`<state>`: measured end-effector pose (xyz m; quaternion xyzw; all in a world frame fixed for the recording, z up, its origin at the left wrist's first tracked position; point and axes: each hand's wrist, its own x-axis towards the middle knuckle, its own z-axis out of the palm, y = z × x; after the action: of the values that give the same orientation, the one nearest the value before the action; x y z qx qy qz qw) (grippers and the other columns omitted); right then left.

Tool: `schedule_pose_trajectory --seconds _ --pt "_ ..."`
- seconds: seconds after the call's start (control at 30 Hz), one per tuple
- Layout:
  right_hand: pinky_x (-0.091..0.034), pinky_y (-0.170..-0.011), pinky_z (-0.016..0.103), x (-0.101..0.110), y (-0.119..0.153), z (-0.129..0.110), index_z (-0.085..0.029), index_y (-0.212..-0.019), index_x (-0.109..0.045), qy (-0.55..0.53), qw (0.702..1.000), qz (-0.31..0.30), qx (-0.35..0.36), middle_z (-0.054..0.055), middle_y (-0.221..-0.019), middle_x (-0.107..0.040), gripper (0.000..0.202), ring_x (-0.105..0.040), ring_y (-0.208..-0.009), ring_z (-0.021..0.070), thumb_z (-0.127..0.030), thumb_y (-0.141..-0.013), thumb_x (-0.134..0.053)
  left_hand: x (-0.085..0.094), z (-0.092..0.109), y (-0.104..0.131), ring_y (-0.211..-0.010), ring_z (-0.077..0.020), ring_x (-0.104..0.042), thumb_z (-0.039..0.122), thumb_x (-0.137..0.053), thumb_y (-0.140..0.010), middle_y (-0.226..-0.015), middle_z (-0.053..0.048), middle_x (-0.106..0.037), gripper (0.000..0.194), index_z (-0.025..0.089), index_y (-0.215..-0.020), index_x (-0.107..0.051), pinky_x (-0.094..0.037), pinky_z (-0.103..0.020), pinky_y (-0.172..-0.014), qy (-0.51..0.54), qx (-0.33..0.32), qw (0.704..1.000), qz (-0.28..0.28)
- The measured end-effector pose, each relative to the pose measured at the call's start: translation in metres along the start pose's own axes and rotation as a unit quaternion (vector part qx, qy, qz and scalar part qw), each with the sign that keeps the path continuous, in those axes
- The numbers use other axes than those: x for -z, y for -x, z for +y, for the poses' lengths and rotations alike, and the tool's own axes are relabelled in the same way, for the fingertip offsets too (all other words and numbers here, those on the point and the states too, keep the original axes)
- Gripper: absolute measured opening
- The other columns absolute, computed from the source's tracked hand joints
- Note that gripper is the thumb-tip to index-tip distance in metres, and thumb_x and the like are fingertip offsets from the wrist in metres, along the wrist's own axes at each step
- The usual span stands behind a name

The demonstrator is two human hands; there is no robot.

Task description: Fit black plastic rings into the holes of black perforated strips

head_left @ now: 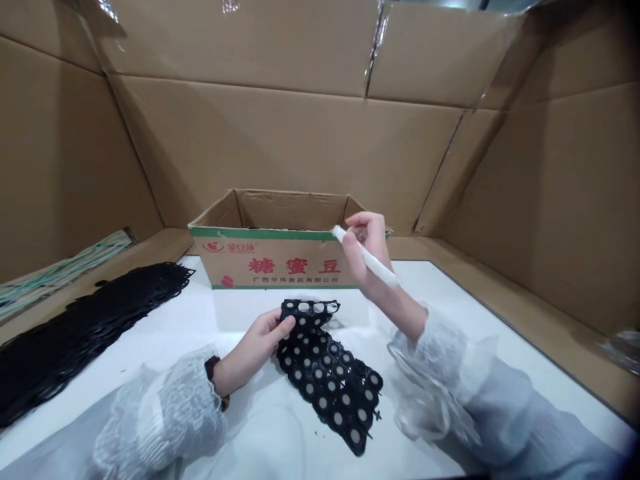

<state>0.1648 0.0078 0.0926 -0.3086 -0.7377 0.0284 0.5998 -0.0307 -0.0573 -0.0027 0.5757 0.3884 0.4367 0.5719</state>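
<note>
Head view: left hand (260,343) lies low on white table (450,293), thumb and fingers pinching the left edge of black rubber mat (327,373), which lies flat mid-table. Right hand (367,250) is raised, wrist bent, gripping white pen-like tool (367,259) before cardboard box (273,257). Black mat stack (75,333) sits far left.

black perforated sheet (327,373) flat, white pen (367,259) raised

On the tabletop (450,293), a perforated sheet (330,373) lies in front centre with the left hand (257,347) on its left edge, an open box (280,250) behind it, a stack of sheets (75,333) far left, and the right hand (370,250) raised with a pen (365,257) before the box.
</note>
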Motion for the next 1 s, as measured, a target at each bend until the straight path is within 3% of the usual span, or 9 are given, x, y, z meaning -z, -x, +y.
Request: schedule_pose_trajectory --seconds 0.03,0.1,0.13,0.2,0.33,0.43,0.57,0.67,1.0 --pt "-0.041 -0.067 0.031 0.0 0.01 -0.012 -0.02 -0.096 -0.042 -0.04 0.999 -0.025 -0.02 0.005 -0.087 -0.048 0.025 -0.049 -0.073 0.0155 -0.044 -0.091 -0.036 -0.001 0.0 0.001 -0.089 -0.0207 -0.055 0.044 -0.053 -0.084 -0.092 -0.006 -0.065 0.032 0.015 -0.096 -0.061 -0.042 -0.03 -0.079 0.006 0.002 1.0 0.006" --pt "-0.039 -0.06 0.028 0.0 0.03 -0.028 -0.021 -0.082 -0.043 -0.101 0.981 -0.148 -0.077 0.001 -0.074 -0.047 0.031 -0.046 -0.064 0.0133 -0.046 -0.093 -0.027 -0.002 0.001 0.002 -0.089 -0.0196 -0.054 0.044 -0.052 -0.084 -0.091 -0.005 -0.064 0.031 0.016 -0.095 -0.061 -0.041 -0.03 -0.08 0.017 0.008 0.999 0.027" --pt "-0.038 -0.059 0.028 -0.001 0.038 -0.032 -0.02 -0.076 -0.043 -0.116 0.964 -0.215 -0.109 0.0 -0.07 -0.046 0.034 -0.045 -0.062 0.0127 -0.045 -0.093 -0.027 -0.002 0.001 0.002 -0.088 -0.019 -0.053 0.044 -0.051 -0.084 -0.091 -0.004 -0.064 0.031 0.017 -0.093 -0.062 -0.041 -0.029 -0.08 0.022 0.008 0.999 0.037" --pt "-0.04 -0.067 0.029 -0.005 0.052 -0.032 -0.02 -0.07 -0.047 -0.108 0.942 -0.273 -0.164 0.0 -0.071 -0.049 0.035 -0.048 -0.07 0.0136 -0.043 -0.092 -0.032 -0.001 0.001 0.001 -0.085 -0.0177 -0.053 0.045 -0.052 -0.084 -0.086 -0.003 -0.063 0.03 0.017 -0.087 -0.061 -0.041 -0.027 -0.078 0.023 0.009 0.998 0.059" --pt "-0.034 -0.095 0.035 -0.013 0.071 -0.018 -0.02 -0.074 -0.058 -0.088 0.939 -0.222 -0.246 0.005 -0.106 -0.053 0.027 -0.047 -0.106 0.0184 -0.04 -0.087 -0.045 0.001 0.002 -0.001 -0.081 -0.0164 -0.052 0.043 -0.054 -0.083 -0.077 -0.001 -0.06 0.028 0.016 -0.076 -0.057 -0.04 -0.026 -0.076 -0.002 -0.018 0.995 0.093" --pt "-0.03 -0.101 0.034 -0.017 0.076 -0.012 -0.02 -0.074 -0.061 -0.128 0.916 -0.234 -0.3 0.006 -0.117 -0.052 0.03 -0.044 -0.117 0.019 -0.042 -0.086 -0.045 0.001 0.004 -0.002 -0.079 -0.016 -0.053 0.039 -0.057 -0.082 -0.075 0.0 -0.058 0.023 0.017 -0.084 -0.054 -0.04 -0.025 -0.074 -0.008 -0.05 0.995 0.085" --pt "-0.034 -0.097 0.033 -0.02 0.079 -0.009 -0.019 -0.071 -0.061 -0.175 0.891 -0.258 -0.33 0.005 -0.103 -0.06 0.036 -0.054 -0.102 0.0182 -0.044 -0.087 -0.041 0.001 0.006 -0.001 -0.064 -0.0119 -0.048 0.039 -0.059 -0.08 -0.064 0.004 -0.05 0.024 0.018 -0.083 -0.048 -0.036 -0.022 -0.061 -0.006 -0.04 0.996 0.076" --pt "-0.036 -0.093 0.031 -0.021 0.081 -0.006 -0.019 -0.07 -0.061 -0.188 0.895 -0.249 -0.318 0.004 -0.095 -0.06 0.038 -0.054 -0.095 0.0174 -0.044 -0.088 -0.04 0.001 0.007 0.0 -0.057 -0.0096 -0.043 0.04 -0.059 -0.08 -0.06 0.005 -0.046 0.025 0.018 -0.079 -0.046 -0.032 -0.02 -0.056 -0.014 -0.038 0.996 0.082" --pt "-0.037 -0.079 0.029 -0.026 0.092 0.006 -0.019 -0.066 -0.051 -0.271 0.903 -0.185 -0.278 0.001 -0.081 -0.047 0.035 -0.048 -0.08 0.0153 -0.041 -0.09 -0.038 0.0 0.015 0.003 -0.063 -0.01 -0.044 0.033 -0.056 -0.081 -0.063 0.004 -0.046 0.024 0.017 -0.071 -0.043 -0.034 -0.023 -0.063 -0.027 -0.029 0.996 0.078"
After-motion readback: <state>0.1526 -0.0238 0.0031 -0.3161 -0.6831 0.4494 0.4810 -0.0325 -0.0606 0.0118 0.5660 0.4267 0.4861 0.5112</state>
